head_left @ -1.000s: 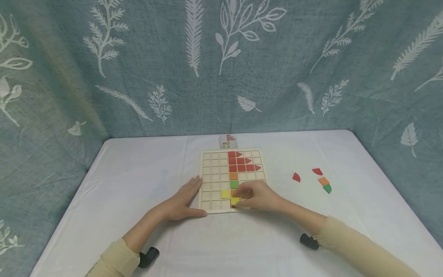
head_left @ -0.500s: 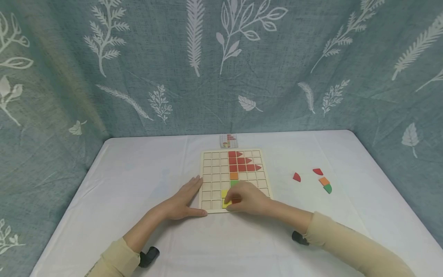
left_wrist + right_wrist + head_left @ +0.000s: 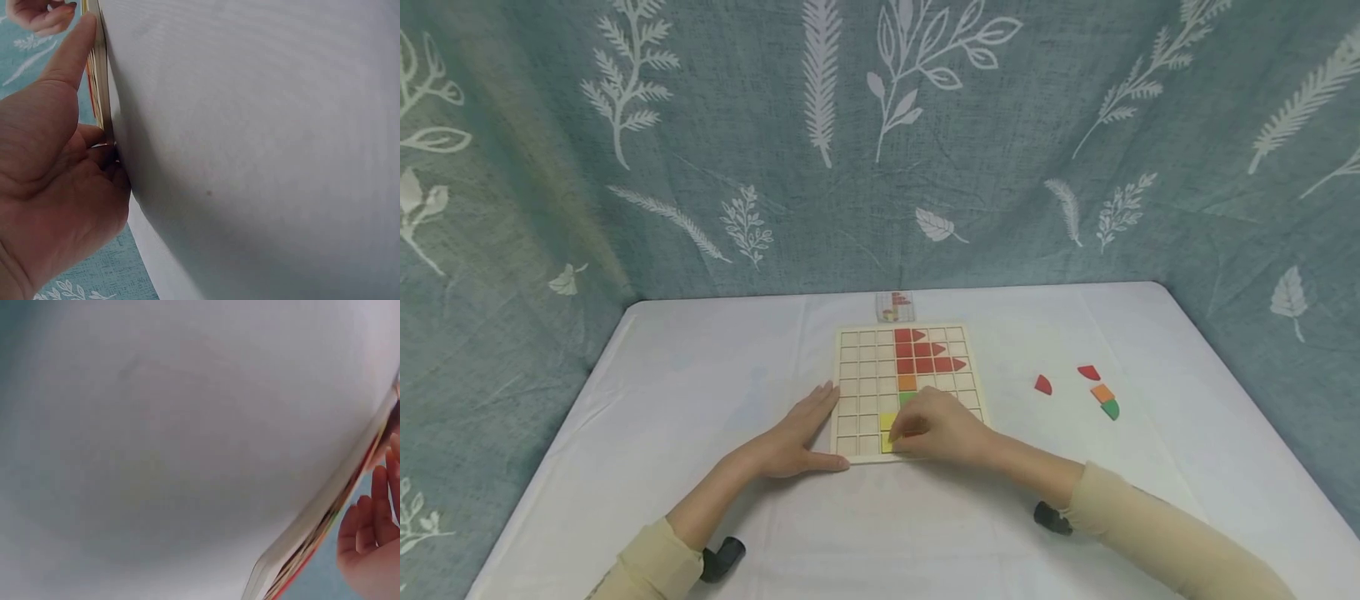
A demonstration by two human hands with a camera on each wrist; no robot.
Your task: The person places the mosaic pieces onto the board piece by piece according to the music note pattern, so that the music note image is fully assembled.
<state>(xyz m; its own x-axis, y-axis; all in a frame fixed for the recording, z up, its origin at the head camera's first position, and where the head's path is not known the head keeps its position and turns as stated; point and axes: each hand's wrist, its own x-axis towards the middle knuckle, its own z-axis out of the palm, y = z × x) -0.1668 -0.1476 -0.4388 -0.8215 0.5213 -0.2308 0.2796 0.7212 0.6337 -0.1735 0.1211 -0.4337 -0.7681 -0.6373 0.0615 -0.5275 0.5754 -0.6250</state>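
In the head view a pale wooden grid board [image 3: 859,386] lies on the white table. My left hand [image 3: 786,437] rests at its left side, fingers along the edge and thumb by the near corner; the left wrist view shows that thumb [image 3: 72,53] along the rim. My right hand [image 3: 942,427] is low over the near rows, thumb and fingertips pinching a yellow square tile [image 3: 887,442] in the bottom row. Another yellow tile [image 3: 887,421] lies just above it. Red tiles [image 3: 922,349], an orange tile [image 3: 907,382] and a partly covered green tile [image 3: 907,397] fill cells farther up.
A small pattern card [image 3: 895,307] lies beyond the board. To the right are loose pieces: a red quarter-round [image 3: 1042,384], another red piece [image 3: 1087,372], an orange square [image 3: 1102,392] and a green quarter-round [image 3: 1111,409]. A patterned blue-green curtain [image 3: 850,225] surrounds the table.
My right hand has moved left with the yellow square tile, bringing it to the bottom-row cell below the other yellow tile. The left hand has stayed still.
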